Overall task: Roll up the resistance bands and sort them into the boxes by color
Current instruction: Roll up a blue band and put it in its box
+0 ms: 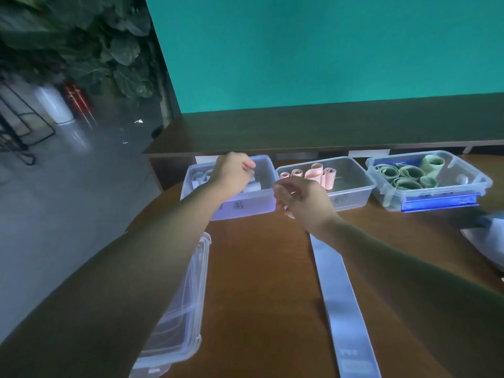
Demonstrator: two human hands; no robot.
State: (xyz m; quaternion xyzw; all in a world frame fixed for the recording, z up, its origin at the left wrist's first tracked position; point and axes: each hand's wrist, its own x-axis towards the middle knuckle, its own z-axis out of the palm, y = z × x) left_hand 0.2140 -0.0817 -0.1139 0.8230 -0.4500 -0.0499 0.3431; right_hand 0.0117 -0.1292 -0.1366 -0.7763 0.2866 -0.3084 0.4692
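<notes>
I note three clear plastic boxes in a row at the far edge of the brown surface (259, 268). The left box (245, 205) holds pale grey rolls, the middle box (351, 192) holds pink rolls (316, 173), and the right box (431, 197) (the one with a blue clip on its front wall) holds green rolls (406, 175). A stack of clear lids (180, 309) lies at the near left, partly hidden by my left forearm. A long grey band (338, 301) lies flat and unrolled on the surface, running from under my right wrist toward the near edge. A pale object sits at the right edge, cut off by the frame. Behind stand a teal wall (327, 50) and, to the left, dark foliage.

My left hand (231, 173) hangs over the left box, fingers curled; a grey roll (252, 186) sits just below it, but I cannot tell whether the fingers grip it. My right hand (300, 197) hovers in front of the gap between the left and middle boxes, fingers loosely curled and blurred, with nothing seen in them.
</notes>
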